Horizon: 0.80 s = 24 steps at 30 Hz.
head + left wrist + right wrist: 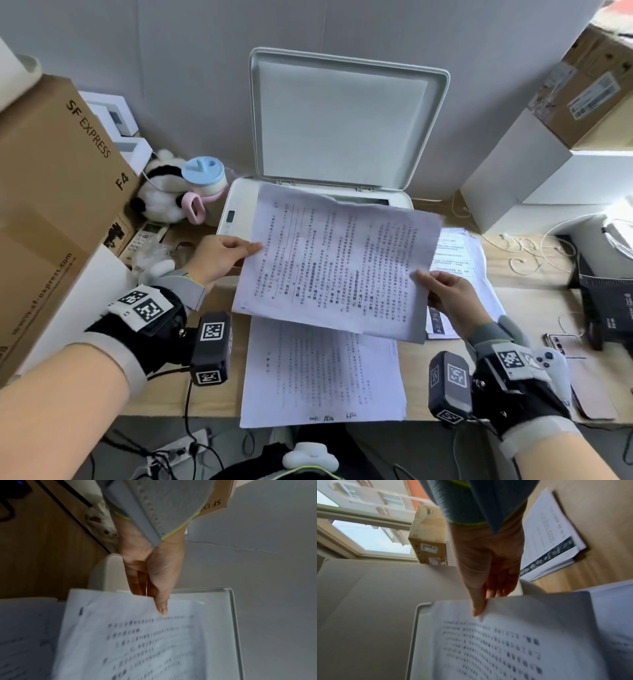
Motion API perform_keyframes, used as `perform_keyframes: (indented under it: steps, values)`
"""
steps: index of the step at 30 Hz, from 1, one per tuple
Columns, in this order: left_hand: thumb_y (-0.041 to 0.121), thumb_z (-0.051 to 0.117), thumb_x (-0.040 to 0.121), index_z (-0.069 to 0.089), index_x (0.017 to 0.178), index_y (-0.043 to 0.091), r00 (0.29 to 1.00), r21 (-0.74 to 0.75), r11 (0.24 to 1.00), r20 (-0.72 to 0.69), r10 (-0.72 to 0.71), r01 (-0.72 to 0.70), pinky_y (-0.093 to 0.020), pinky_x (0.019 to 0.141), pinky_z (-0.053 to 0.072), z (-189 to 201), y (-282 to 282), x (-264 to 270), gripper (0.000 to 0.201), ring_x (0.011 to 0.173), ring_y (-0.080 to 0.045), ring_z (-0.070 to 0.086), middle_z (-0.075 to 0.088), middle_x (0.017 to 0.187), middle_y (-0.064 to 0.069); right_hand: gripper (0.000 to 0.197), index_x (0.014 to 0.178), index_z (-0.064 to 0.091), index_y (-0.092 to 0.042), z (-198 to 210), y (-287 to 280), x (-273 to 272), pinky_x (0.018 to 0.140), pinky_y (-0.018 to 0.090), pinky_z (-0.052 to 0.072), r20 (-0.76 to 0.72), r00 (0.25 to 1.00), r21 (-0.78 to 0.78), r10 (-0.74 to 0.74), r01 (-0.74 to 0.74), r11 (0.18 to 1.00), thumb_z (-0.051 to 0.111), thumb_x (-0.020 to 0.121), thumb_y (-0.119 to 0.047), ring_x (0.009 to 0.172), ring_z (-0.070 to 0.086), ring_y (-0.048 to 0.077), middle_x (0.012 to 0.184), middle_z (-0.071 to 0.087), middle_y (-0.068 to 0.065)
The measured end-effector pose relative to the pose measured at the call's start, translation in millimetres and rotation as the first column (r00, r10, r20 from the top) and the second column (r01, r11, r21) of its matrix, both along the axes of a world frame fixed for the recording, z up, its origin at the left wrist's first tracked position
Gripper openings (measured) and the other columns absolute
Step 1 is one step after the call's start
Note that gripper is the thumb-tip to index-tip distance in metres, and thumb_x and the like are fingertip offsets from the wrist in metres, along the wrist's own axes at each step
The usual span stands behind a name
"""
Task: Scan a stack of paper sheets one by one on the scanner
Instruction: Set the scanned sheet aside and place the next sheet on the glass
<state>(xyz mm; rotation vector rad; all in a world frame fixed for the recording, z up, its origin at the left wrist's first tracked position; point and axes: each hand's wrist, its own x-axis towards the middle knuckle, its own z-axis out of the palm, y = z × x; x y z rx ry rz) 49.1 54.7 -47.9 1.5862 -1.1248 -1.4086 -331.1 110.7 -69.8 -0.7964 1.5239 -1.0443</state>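
Two hands, left hand [219,257] and right hand [448,298], pinch one white printed paper sheet [337,260], long axis left-right, above open white flatbed scanner [236,205]; two paper piles on wooden desk [534,270].

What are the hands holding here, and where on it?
One printed sheet: left hand pinches its left edge, right hand its right edge.

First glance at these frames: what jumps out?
A printed sheet held in mid-air at centre, pinched by the left hand and the right hand at opposite edges. Behind it, the scanner stands with its lid raised against the wall. More printed sheets lie on the desk's near edge.
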Motion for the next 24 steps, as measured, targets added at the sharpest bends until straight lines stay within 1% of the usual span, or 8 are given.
perform_keyframes:
  steps: [3, 6, 8, 10, 13, 16, 20, 24]
  values:
    - [0.013, 0.069, 0.083, 0.07, 0.09, 0.0, 0.993, 0.003, 0.995, 0.065, 0.103, -0.103, -0.036, 0.086, 0.053, -6.6, -22.1, -1.9, 0.015, 0.074, -0.015, 0.064, 0.068, 0.094, -0.013, 0.018, 0.086, 0.067, -0.004, 4.8, -26.2, 7.6, 0.063, 0.021, 0.055, -0.073, 0.996, -0.007, -0.044, 0.044, 0.999, 0.072, 0.08, -0.02, 0.066, 0.06, 0.016, 0.077, 0.067, 0.006]
    - [0.007, 0.066, 0.085, 0.067, 0.104, -0.004, 0.984, 0.072, 0.985, 0.092, 0.152, -0.158, -0.046, 0.098, 0.047, -11.9, -42.7, -0.5, 0.022, 0.089, -0.026, 0.061, 0.066, 0.108, -0.019, 0.009, 0.084, 0.068, -0.004, 3.6, -51.2, 16.1, 0.051, 0.016, 0.051, -0.168, 0.984, 0.024, -0.053, 0.058, 0.998, 0.068, 0.085, -0.012, 0.057, 0.057, 0.015, 0.071, 0.064, 0.006]
    - [0.008, 0.067, 0.084, 0.069, 0.094, -0.001, 0.983, 0.123, 0.978, 0.094, 0.16, -0.171, -0.048, 0.094, 0.05, -17.1, -54.7, 1.0, 0.013, 0.088, -0.029, 0.062, 0.067, 0.107, -0.022, 0.012, 0.075, 0.068, -0.007, 0.3, -67.0, 18.9, 0.053, 0.019, 0.051, -0.248, 0.968, 0.049, -0.049, 0.063, 0.997, 0.071, 0.082, -0.015, 0.058, 0.055, 0.018, 0.071, 0.064, 0.009]
    - [0.011, 0.07, 0.083, 0.067, 0.081, 0.005, 0.976, 0.136, 0.973, 0.146, 0.164, -0.184, -0.04, 0.079, 0.054, -21.2, -67.0, 0.9, 0.007, 0.079, -0.029, 0.063, 0.069, 0.099, -0.02, 0.017, 0.068, 0.067, -0.011, -5.5, -83.6, 17.3, 0.051, 0.02, 0.048, -0.345, 0.939, 0.088, -0.019, 0.052, 0.995, 0.074, 0.08, -0.021, 0.056, 0.056, 0.016, 0.067, 0.064, 0.005]
    - [0.015, 0.072, 0.082, 0.067, 0.077, 0.002, 0.942, 0.093, 0.977, 0.295, 0.157, -0.192, -0.027, 0.062, 0.046, -27.3, -78.9, -1.7, 0.015, 0.064, -0.022, 0.056, 0.066, 0.079, -0.014, 0.025, 0.061, 0.065, -0.014, -10.5, -99.3, 16.0, 0.055, 0.026, 0.047, -0.484, 0.875, 0.119, 0.033, 0.029, 0.992, 0.074, 0.079, -0.029, 0.057, 0.059, 0.015, 0.06, 0.064, 0.0]
    - [0.019, 0.072, 0.081, 0.069, 0.081, 0.005, 0.886, 0.051, 0.982, 0.441, 0.141, -0.181, -0.025, 0.072, 0.04, -26.4, -88.4, -7.3, 0.014, 0.074, -0.019, 0.055, 0.063, 0.081, -0.006, 0.025, 0.065, 0.066, -0.014, -12.5, -116.0, 15.1, 0.066, 0.029, 0.051, -0.559, 0.824, 0.171, 0.09, 0.009, 0.985, 0.072, 0.08, -0.033, 0.066, 0.064, 0.02, 0.066, 0.068, 0.003]
    - [0.022, 0.074, 0.078, 0.059, 0.065, 0.015, 0.834, 0.056, 0.986, 0.542, 0.102, -0.157, -0.024, 0.072, 0.038, -28.1, -98.4, -10.7, 0.022, 0.077, -0.021, 0.057, 0.064, 0.08, -0.006, 0.025, 0.07, 0.067, -0.015, -9.2, -128.0, 15.4, 0.056, 0.021, 0.042, -0.635, 0.754, 0.229, 0.167, -0.023, 0.973, 0.069, 0.082, -0.037, 0.067, 0.06, 0.017, 0.068, 0.066, 0.0]
    - [0.021, 0.077, 0.075, 0.054, 0.059, 0.015, 0.809, 0.064, 0.986, 0.58, 0.09, -0.155, -0.027, 0.071, 0.042, -32.0, -106.3, -13.7, 0.029, 0.075, -0.023, 0.057, 0.064, 0.079, -0.008, 0.027, 0.065, 0.063, -0.017, -11.0, -136.9, 12.4, 0.053, 0.022, 0.036, -0.699, 0.68, 0.279, 0.222, -0.027, 0.96, 0.07, 0.08, -0.037, 0.062, 0.052, 0.011, 0.067, 0.061, -0.003]
